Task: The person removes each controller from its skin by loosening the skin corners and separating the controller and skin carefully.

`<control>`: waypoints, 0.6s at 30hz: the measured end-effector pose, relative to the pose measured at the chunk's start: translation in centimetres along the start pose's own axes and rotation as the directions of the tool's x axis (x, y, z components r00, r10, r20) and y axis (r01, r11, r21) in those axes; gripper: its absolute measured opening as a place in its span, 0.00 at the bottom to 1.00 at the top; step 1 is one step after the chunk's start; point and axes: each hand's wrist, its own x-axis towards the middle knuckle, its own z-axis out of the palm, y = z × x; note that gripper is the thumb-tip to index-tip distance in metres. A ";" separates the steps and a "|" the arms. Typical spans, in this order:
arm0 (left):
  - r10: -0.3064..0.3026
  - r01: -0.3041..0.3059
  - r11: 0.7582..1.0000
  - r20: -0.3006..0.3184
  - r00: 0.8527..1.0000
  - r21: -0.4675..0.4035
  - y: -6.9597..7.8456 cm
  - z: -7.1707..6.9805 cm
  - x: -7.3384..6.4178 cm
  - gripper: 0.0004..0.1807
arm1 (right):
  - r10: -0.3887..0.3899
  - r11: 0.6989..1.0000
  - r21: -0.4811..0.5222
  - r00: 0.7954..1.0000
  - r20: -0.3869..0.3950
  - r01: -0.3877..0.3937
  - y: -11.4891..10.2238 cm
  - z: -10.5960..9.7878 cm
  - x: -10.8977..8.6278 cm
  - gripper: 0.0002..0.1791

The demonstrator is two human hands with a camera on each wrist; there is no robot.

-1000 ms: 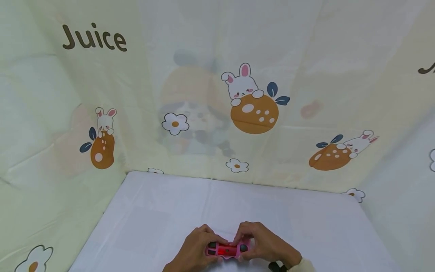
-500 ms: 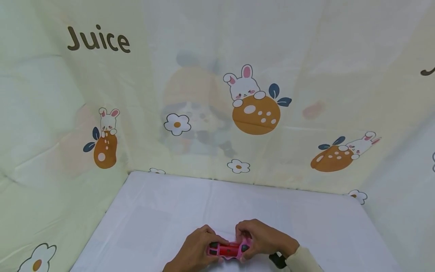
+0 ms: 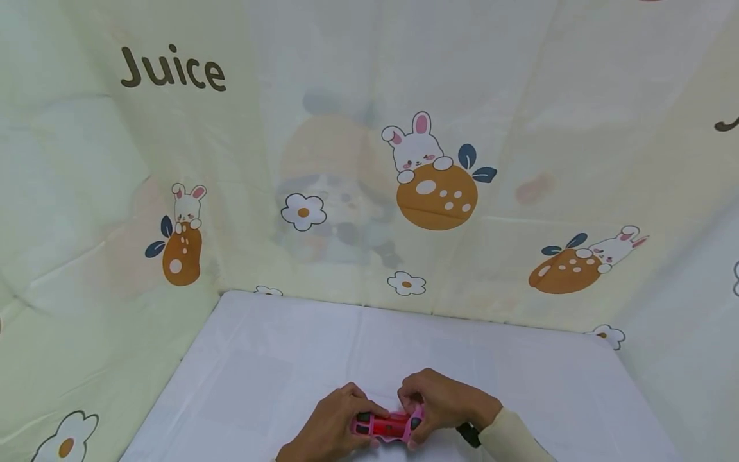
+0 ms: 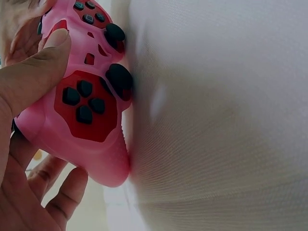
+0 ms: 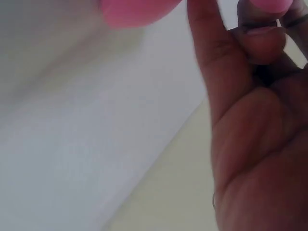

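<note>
A red game controller (image 3: 388,426) in a pink rubbery cover (image 4: 86,154) stands on edge at the table's near side. The left wrist view shows its black direction buttons, thumbsticks and symbol buttons through the cover's openings. My left hand (image 3: 331,420) grips one end, thumb pressed on the controller's top edge. At the other end, my right hand (image 3: 444,401) pinches the pink cover with thumb and curled fingers. In the right wrist view, a rounded pink end of the cover (image 5: 137,9) hangs at the top, and a small pink part shows between the fingers of my right hand (image 5: 260,125).
A white cloth covers the table (image 3: 277,359). Pale printed curtains (image 3: 323,147) with rabbits, oranges and flowers rise along its back and sides. A dark band (image 3: 469,435) is on the right wrist, by a cream sleeve (image 3: 514,439).
My right hand has shifted slightly left and up at its end of the controller, its fingers pulling in over the cover. The left hand stays in place. The head view has shifted a little.
</note>
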 end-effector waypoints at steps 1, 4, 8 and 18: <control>0.001 -0.001 1.000 0.001 1.000 0.002 0.0 0.0 0.0 0.24 | 0.005 1.000 -0.002 1.000 0.004 -0.005 0.0 0.0 0.0 0.25; 0.012 -0.012 1.000 0.000 1.000 0.015 -0.1 0.1 0.0 0.25 | 0.032 0.999 0.019 0.999 0.018 -0.033 0.1 0.2 0.0 0.25; 0.005 -0.005 1.000 0.011 1.000 0.025 -0.1 0.2 0.1 0.26 | 0.057 0.991 0.115 0.997 0.045 -0.062 0.5 0.6 -0.3 0.25; 0.008 -0.007 1.000 -0.004 1.000 0.030 -0.1 0.2 0.1 0.24 | -0.114 0.980 0.152 0.990 -0.087 0.126 0.7 1.5 -1.2 0.24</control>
